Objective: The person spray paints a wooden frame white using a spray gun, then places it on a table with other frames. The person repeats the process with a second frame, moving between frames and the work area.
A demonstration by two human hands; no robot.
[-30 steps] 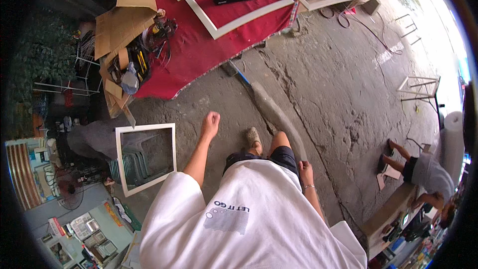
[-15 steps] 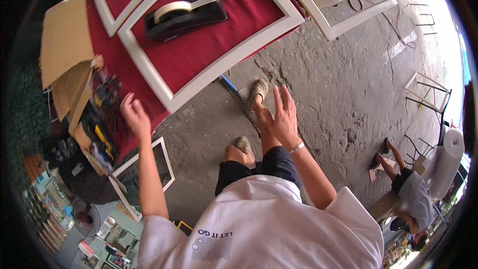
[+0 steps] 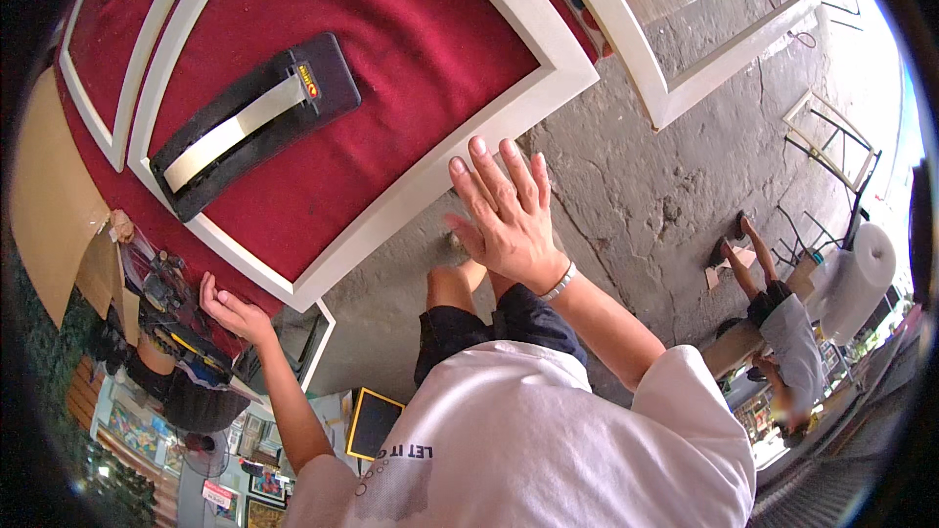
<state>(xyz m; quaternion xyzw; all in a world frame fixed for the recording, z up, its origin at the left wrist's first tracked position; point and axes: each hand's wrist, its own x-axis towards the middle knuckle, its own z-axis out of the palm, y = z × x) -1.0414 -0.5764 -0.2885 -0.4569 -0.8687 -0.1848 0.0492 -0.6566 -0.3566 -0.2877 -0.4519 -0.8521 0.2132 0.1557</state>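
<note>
My right hand (image 3: pixel 509 220) is raised, palm down with fingers apart, its fingertips over the near side of a white rectangular frame (image 3: pixel 396 210). It holds nothing. That frame lies on a table with a dark red cloth (image 3: pixel 430 29). Inside it stands a black tape dispenser (image 3: pixel 259 122) with a pale strip of tape along its top. My left hand (image 3: pixel 233 313) hangs lower, by the table's left edge near a heap of tools (image 3: pixel 171 284). Its fingers are stretched out, slightly curled, and nothing shows in them.
More white frames lie at the table's left (image 3: pixel 147 29) and right (image 3: pixel 675 98). Cardboard (image 3: pixel 54 196) leans at the far left. A yellow-edged black board (image 3: pixel 375 425) stands below. On the right, a person (image 3: pixel 787 332) sits near a white foam roll (image 3: pixel 861 284).
My view has moved closer to the table. My right hand has come up and forward to the frame's near side, fingers spreading. My left hand remains low at the table's left, still empty.
</note>
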